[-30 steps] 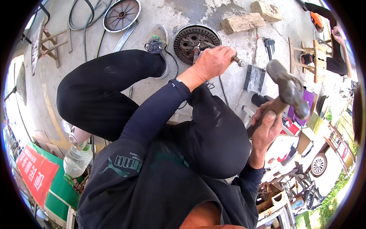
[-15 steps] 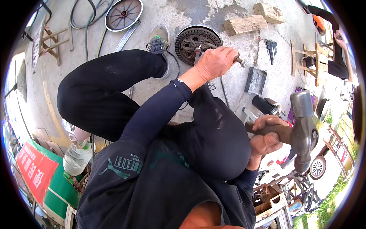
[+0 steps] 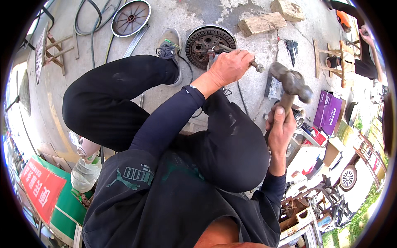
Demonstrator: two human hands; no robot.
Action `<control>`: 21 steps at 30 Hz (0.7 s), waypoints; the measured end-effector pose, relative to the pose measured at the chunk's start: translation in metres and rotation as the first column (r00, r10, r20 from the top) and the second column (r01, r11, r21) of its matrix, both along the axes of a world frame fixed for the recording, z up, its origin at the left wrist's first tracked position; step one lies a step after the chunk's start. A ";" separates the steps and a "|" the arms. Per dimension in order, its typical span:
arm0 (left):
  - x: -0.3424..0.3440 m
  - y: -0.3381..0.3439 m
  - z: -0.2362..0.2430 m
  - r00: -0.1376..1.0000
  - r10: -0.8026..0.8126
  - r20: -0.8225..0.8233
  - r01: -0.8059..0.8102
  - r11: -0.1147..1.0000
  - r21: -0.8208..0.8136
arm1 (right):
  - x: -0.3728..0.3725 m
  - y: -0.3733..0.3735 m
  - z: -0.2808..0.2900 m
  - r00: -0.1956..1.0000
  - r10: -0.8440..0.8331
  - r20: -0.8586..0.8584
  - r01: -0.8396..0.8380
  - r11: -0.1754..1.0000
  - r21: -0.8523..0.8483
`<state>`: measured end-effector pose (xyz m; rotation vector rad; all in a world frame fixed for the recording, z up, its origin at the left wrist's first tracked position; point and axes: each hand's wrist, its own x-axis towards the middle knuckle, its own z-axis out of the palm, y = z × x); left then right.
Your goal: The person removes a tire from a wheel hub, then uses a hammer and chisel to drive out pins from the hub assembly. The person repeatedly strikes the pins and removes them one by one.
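Observation:
A round metal wheel hub part (image 3: pixel 197 43) lies on the concrete floor beyond my left shoe. My left hand (image 3: pixel 232 66) is closed on a metal bar (image 3: pixel 258 66), whose far end reaches down to the hub's middle; its rounded near end sticks out right of my fist. The hub's centre fitting is partly hidden by my knuckles. My right hand (image 3: pixel 279 124) grips the wooden handle of a hammer (image 3: pixel 292 82), its steel head raised to the right of the bar's end, not touching it.
A spoked round cover (image 3: pixel 126 18) and hoses lie upper left. Two wooden blocks (image 3: pixel 261 23), hex keys (image 3: pixel 291 51) and a metal tray (image 3: pixel 273 89) are to the right, with a purple box (image 3: pixel 326 111). Another person sits by a wooden stool (image 3: pixel 345 70) at far right.
The hammer dipped right and down half a second ago and is now back up and further left, nearer the bar's end. My left hand has barely moved.

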<state>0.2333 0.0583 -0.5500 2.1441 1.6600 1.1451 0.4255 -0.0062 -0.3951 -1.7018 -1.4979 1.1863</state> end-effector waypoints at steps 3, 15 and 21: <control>0.002 -0.003 0.000 0.996 0.071 0.045 -0.076 0.991 0.108 | 0.002 0.001 -0.004 0.959 0.035 -0.280 0.053 0.952 0.300; 0.005 0.001 0.001 1.000 0.009 0.015 -0.010 1.000 0.022 | 0.003 0.006 0.003 0.967 0.017 -0.255 0.052 0.964 0.262; 0.006 0.000 0.004 0.999 0.043 0.008 -0.043 0.999 0.003 | 0.004 0.002 0.010 0.980 -0.015 -0.197 0.043 0.989 0.140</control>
